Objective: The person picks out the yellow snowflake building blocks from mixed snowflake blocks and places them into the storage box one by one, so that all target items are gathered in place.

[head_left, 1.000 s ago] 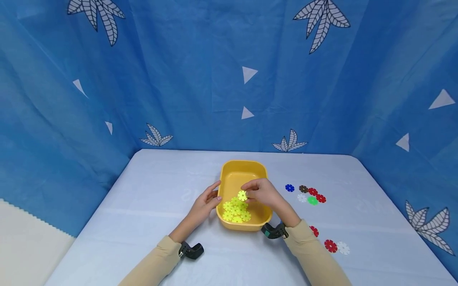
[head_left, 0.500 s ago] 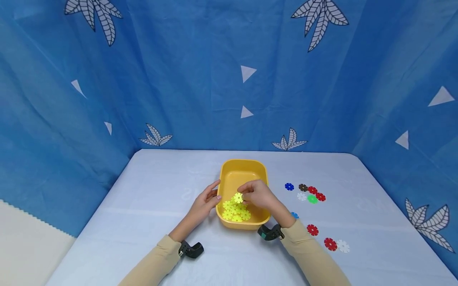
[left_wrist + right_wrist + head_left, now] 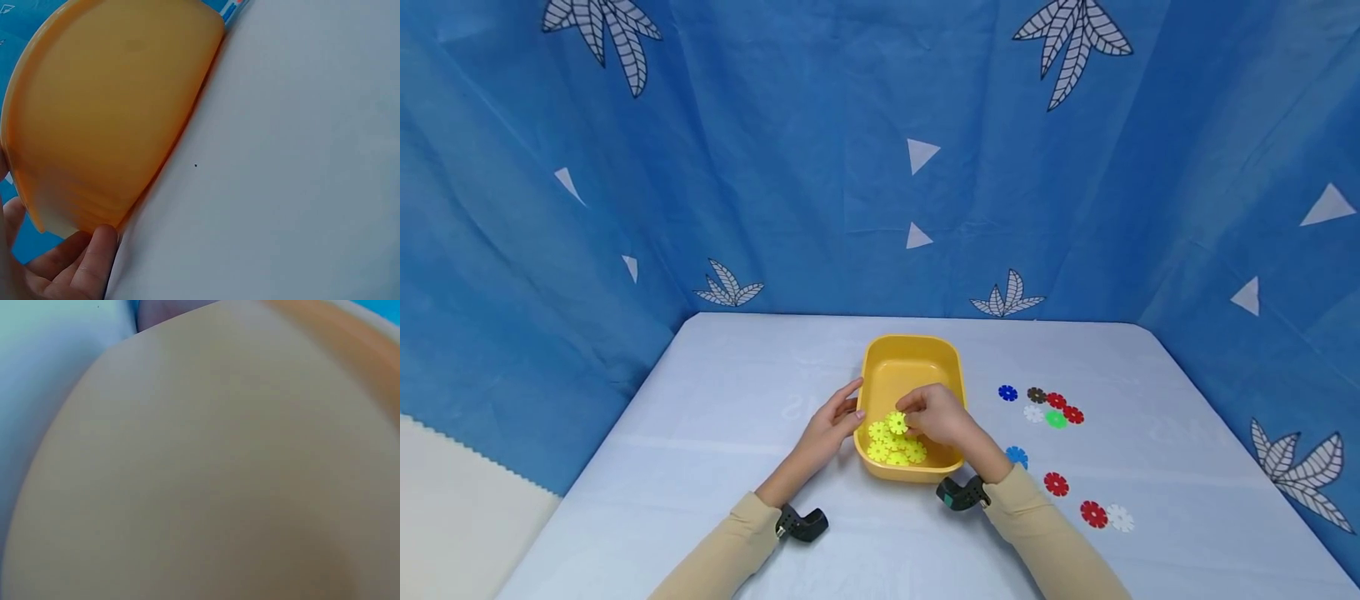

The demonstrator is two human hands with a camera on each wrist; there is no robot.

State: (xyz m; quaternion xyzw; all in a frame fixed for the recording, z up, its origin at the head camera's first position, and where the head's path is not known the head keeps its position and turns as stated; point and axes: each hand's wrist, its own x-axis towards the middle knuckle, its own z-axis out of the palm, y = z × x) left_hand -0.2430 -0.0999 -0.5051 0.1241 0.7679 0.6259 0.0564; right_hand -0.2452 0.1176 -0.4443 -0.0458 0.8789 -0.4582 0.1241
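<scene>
A yellow plastic tub (image 3: 912,342) stands on the table with a heap of yellow toothed plastic discs (image 3: 877,452) at its near end. The person's right hand (image 3: 938,417) reaches inside and pinches one yellow toothed disc (image 3: 897,422) over the heap. At the tub's left wall, the left hand (image 3: 825,428) rests thumb and fingertips against rim and side, fingers loosely spread. From the left wrist view, the fingers of this hand (image 3: 69,269) touch the outside of the tub (image 3: 112,112). A blurred tan surface fills the right wrist view, hiding the right hand.
Right of the tub lies a group of similar discs: dark blue (image 3: 1007,392), brown (image 3: 1036,395), green (image 3: 1056,419), red and white. Nearer are a light blue disc (image 3: 1017,456), red discs (image 3: 1056,484) and a white disc (image 3: 1121,518). Blue curtains stand behind and beside the table.
The right hand has moved slightly left and nearer with its pinched disc, lower over the heap. The light blue disc has come out from behind the right arm. The left hand stays put.
</scene>
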